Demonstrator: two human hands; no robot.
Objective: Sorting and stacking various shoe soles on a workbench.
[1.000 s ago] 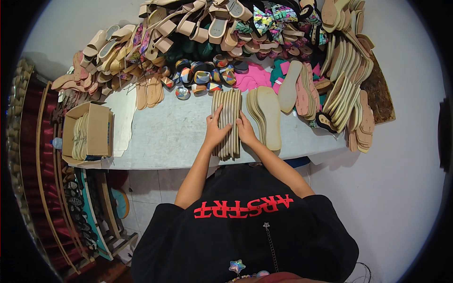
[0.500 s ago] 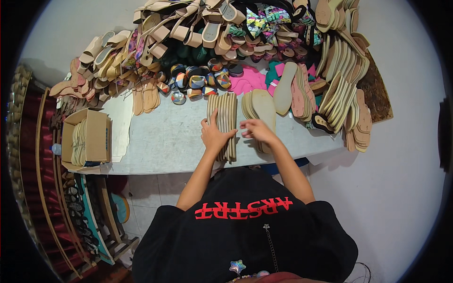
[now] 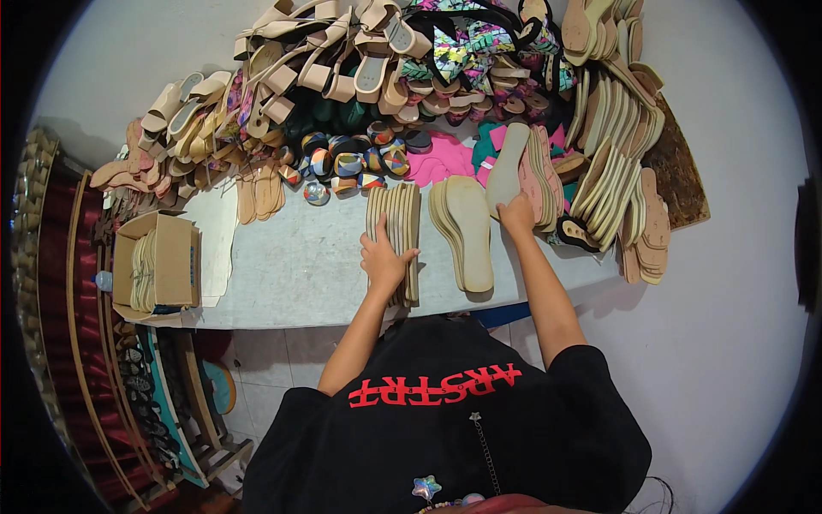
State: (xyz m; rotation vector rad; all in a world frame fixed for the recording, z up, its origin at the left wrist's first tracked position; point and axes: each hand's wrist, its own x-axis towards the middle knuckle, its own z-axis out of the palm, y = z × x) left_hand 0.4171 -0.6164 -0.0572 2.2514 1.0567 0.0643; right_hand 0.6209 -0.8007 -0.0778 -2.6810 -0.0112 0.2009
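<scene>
A row of cream shoe insoles [image 3: 395, 206] stands on edge at the middle of the table. My left hand [image 3: 384, 262] spans its near part, thumb along the right side and fingers over the top and left. To its right, a fanned pile of insoles [image 3: 469, 231] lies flat, the top one showing its whole pale face. Farther right, my right hand [image 3: 516, 214] closes on the near end of a single pale grey insole [image 3: 509, 167]. That insole rests beside a stack of pink-beige insoles [image 3: 538, 176]. My right fingertips are partly hidden.
Heeled sandals [image 3: 317, 60] are heaped along the back, with patchwork-patterned straps [image 3: 347, 163] and pink fabric [image 3: 439, 157] before them. Many more insoles [image 3: 604, 180] pile up at the right. At the left, a cardboard box [image 3: 175, 261] holds insoles, beside white sheets [image 3: 224, 248].
My right hand has moved right and away from me, from over the fanned pile to the single pale grey insole. My left hand stays on the upright row.
</scene>
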